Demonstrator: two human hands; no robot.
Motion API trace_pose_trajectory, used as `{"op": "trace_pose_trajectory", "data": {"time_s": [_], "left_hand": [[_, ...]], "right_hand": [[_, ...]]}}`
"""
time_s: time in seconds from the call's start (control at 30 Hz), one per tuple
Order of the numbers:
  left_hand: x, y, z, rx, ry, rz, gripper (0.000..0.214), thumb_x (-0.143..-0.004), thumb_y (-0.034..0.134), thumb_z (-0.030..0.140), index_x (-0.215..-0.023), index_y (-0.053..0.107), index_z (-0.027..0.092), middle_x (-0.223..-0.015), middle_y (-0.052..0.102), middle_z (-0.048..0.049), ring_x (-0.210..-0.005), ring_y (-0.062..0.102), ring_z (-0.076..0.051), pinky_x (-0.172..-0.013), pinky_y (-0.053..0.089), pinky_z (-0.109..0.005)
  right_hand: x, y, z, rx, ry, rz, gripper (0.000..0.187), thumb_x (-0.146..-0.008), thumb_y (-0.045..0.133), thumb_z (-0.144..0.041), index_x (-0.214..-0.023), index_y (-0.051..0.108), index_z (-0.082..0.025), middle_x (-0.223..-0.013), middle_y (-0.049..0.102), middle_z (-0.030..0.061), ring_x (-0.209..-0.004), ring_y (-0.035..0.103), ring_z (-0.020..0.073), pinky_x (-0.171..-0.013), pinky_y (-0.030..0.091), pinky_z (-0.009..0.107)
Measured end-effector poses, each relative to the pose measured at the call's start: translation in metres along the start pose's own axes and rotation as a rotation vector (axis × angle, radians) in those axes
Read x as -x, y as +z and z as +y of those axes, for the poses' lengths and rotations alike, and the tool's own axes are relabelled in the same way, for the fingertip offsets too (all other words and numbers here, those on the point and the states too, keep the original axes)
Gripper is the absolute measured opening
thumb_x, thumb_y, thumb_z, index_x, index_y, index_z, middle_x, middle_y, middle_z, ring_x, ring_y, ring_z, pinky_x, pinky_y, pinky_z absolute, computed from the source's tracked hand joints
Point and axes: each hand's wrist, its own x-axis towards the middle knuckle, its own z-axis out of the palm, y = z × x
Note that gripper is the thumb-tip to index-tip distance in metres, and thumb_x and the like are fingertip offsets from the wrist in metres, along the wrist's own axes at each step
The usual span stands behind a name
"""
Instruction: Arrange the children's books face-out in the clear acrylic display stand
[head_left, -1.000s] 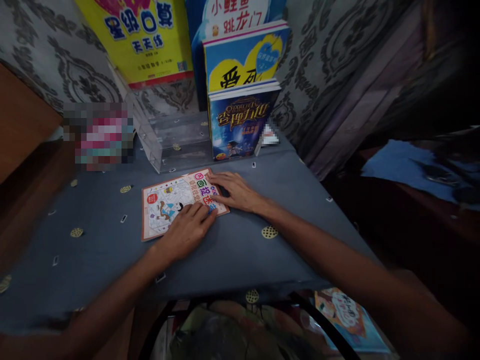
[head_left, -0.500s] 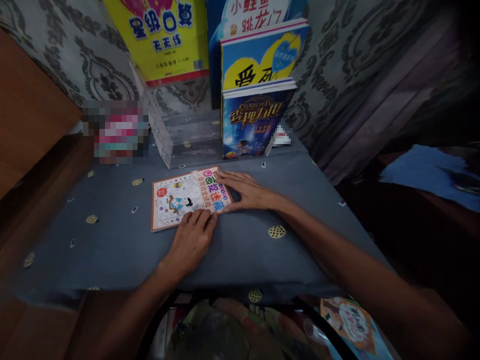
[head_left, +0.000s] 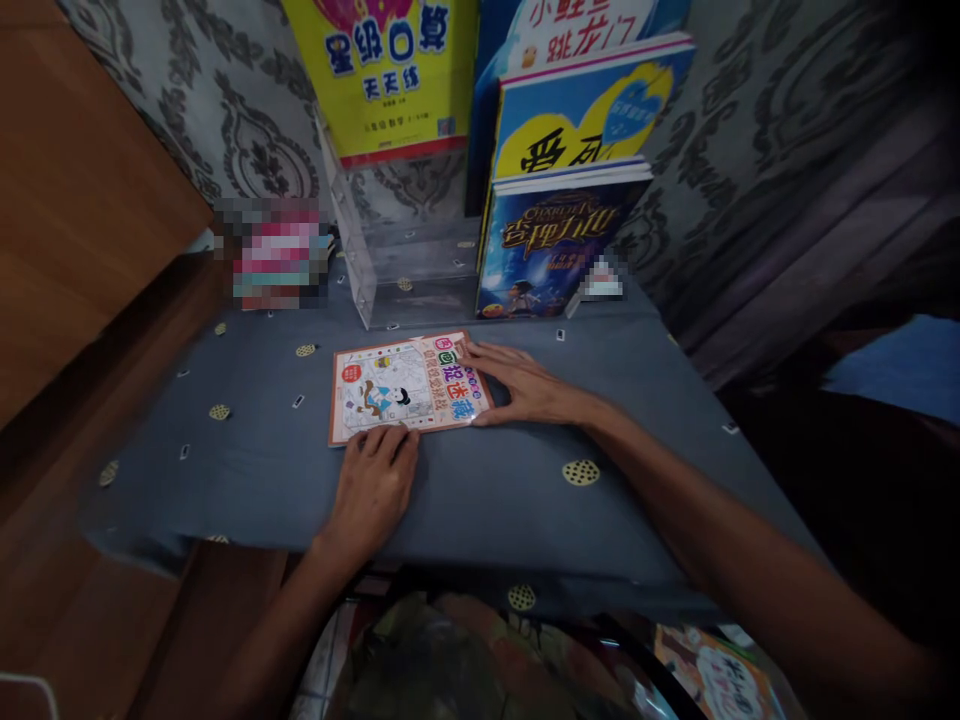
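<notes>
A thin picture book (head_left: 384, 390) with an orange border and a drawn figure on its cover lies flat on the cloth-covered table, its long side across me. My left hand (head_left: 377, 480) has its fingers curled together on the book's near edge, left of the middle; its thumb is mostly hidden. Around the book's right end, my right hand (head_left: 525, 385) holds it, with fingers at the far corner and thumb at the near corner. The book's title lettering stays visible between the hands.
Behind the book stands a clear acrylic rack (head_left: 364, 290) holding a dark blue book (head_left: 555, 240), a blue-yellow book (head_left: 581, 105) and a yellow workbook (head_left: 397, 90). A blurred-out pile (head_left: 277, 260) lies back left. Another book (head_left: 720, 675) is low at the right, below the tabletop (head_left: 480, 510).
My left hand has slid left along the book's near edge, uncovering more of the cover. My right hand stays at the right end. The camera view has shifted left.
</notes>
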Motion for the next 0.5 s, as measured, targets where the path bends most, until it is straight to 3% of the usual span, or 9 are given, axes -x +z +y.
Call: {"op": "trace_pose_trajectory", "data": {"time_s": [0.37,0.5], "left_hand": [[0.035,-0.005,-0.034,0.031,-0.171,0.062,0.028,-0.101,0.042,0.018,-0.113,0.068,0.016,-0.107,0.071,-0.0114,-0.095,0.062,-0.024,-0.081,0.057,-0.040],[0.035,-0.014,-0.042,0.038,-0.226,0.031,0.029,-0.103,0.040,0.022,-0.104,0.069,0.019,-0.102,0.071,-0.0091,-0.091,0.063,-0.023,-0.080,0.056,-0.038]], "right_hand": [[0.001,0.001,0.002,-0.016,0.009,0.007,0.097,-0.077,0.069,-0.074,-0.157,0.034,-0.031,-0.166,0.027,0.0093,-0.153,0.025,0.0369,-0.121,0.024,0.064],[0.001,0.000,0.001,-0.016,0.003,0.015,0.096,-0.077,0.070,-0.072,-0.157,0.035,-0.033,-0.167,0.026,0.0079,-0.153,0.024,0.0361,-0.122,0.024,0.062]]}}
